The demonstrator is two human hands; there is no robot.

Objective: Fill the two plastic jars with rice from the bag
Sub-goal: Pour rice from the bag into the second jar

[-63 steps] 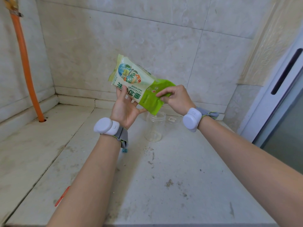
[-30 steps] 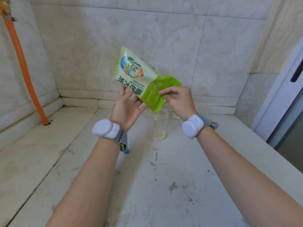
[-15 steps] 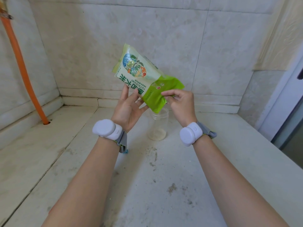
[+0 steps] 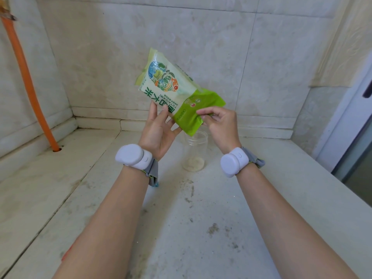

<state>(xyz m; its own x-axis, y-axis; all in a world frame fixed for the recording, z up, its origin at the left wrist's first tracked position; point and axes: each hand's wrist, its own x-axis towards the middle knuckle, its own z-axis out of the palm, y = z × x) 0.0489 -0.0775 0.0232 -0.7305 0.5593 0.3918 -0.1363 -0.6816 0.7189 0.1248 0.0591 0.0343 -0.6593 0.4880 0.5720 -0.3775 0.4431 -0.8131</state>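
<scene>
Rice bag held tilted, lower green corner down, directly above clear plastic jar on stone counter. Supported from beneath by left hand, fingers straight and spread. Pinched at green end by right hand. Thin rice layer at jar bottom.

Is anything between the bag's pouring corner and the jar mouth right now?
Nothing visible. The rice bag is tilted with its low green corner right over the open, lidless jar. The left hand supports the bag from below; the right hand pinches its green end, beside the opening, not over it.
</scene>
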